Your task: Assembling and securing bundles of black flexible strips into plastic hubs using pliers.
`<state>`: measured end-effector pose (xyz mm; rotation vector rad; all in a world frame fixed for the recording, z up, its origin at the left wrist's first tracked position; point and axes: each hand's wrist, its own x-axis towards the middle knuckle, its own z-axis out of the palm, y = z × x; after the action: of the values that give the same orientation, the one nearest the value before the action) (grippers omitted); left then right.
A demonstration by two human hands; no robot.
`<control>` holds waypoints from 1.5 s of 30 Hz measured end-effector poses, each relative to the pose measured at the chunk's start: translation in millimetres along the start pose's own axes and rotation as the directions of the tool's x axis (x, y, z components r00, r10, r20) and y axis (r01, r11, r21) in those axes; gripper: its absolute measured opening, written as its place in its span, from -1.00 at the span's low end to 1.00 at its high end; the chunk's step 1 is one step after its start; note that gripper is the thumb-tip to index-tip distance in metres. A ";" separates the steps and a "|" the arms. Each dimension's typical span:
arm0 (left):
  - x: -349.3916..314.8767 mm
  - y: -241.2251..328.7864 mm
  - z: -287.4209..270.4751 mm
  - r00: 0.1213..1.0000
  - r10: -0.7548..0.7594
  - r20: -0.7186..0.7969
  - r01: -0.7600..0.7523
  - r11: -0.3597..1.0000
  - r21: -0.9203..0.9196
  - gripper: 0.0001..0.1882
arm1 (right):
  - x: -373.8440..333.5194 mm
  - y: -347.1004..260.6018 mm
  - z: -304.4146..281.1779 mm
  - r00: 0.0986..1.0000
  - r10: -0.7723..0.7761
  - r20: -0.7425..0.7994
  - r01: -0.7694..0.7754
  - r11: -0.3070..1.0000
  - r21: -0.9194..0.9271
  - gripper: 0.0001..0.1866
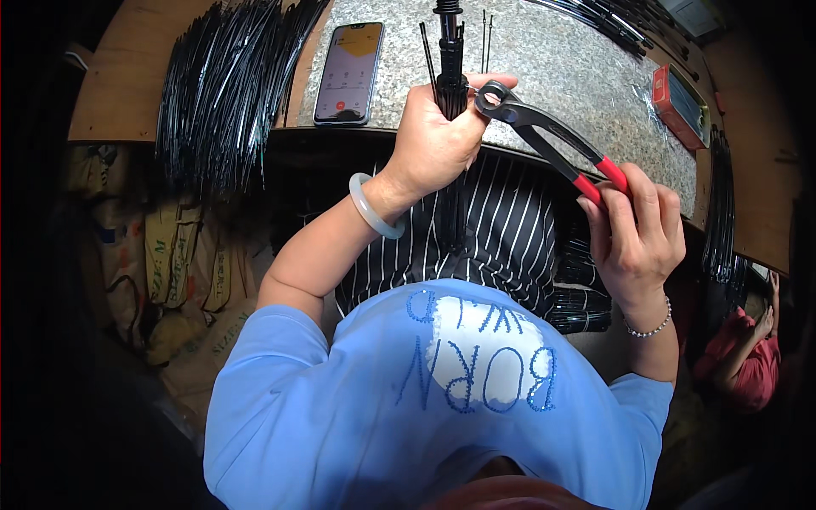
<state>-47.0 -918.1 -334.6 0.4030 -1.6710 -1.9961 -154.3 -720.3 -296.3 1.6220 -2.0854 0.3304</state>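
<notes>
One bundle of black rods (450, 81) standing upright over the table (552, 59) edge, clamped in left hand (433, 136); pincers (544, 136) biting beside bundle, red handles gripped by right hand (633, 229); phone (348, 72) lying left of bundle.

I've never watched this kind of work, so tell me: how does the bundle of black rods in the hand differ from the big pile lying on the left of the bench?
The held bundle is thin, gripped upright in the left hand, with the pincers in the right hand at its side. The pile is far larger, lies loose and fanned out, and overhangs the bench edge untouched. Both are slim, glossy black rods.
</notes>
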 end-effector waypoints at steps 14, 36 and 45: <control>2.2 0.4 -4.8 0.980 0.111 0.164 -0.128 0.988 0.093 -0.72 | -4.9 4.3 24.3 1.000 0.005 -0.018 0.007 0.799 0.602 -0.68; 0.7 -4.3 -4.9 0.978 0.075 0.197 -0.085 0.995 0.043 -0.72 | -9.4 5.4 17.3 0.916 -0.020 0.400 -0.297 0.637 0.712 -0.53; 2.1 -6.8 1.4 0.979 0.108 0.173 -0.120 0.991 0.061 -0.71 | -11.6 14.1 25.8 0.846 -0.075 0.528 -0.443 0.452 0.774 -0.62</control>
<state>-50.8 -917.3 -340.8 0.1605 -1.8292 -1.9375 -171.2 -718.7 -322.9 2.1830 -2.7293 1.4506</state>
